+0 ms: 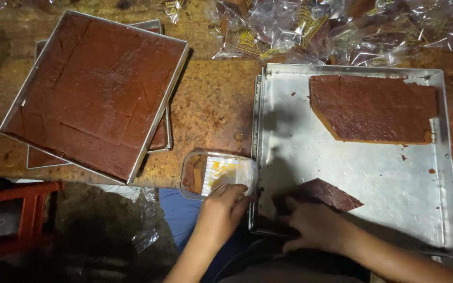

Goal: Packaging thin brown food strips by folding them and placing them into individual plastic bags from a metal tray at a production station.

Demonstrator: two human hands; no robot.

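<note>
Landmark: the large metal tray (289, 157) on the worn brown table (211, 105).

Lay at the tray's near edge, toward its near-left corner: 1 dark brown diamond-shaped slice (323, 194), flat on the bare metal, long axis running from that corner out toward the tray's middle, pointed end aimed away from the left rim.

Rested on the slice's near-left end: the right hand (310, 225), palm down, fingers spread and partly curled over the piece, touching it but not closed around it; whether any pinch was made under the fingers could not be told.

Just outside the tray's left rim, touching or nearly touching it: a small clear plastic packet (218, 175) with a yellow print, 1 brown piece already inside at its left end, open side hard to make out. Set on the packet's near edge: the left hand (221, 209), fingers bent lightly, pressing or holding the plastic.

So, from the slice: packet lay directly to the left, across the rim; right hand the nearer of the 2, already on it.

At the tray's far-right corner: 1 large uncut slab (373, 107). Beyond the tray's far rim: a heap of clear wrappers (342, 31). Well to the tray's left: 2 stacked trays (95, 89) full of scored brown cake.
</note>
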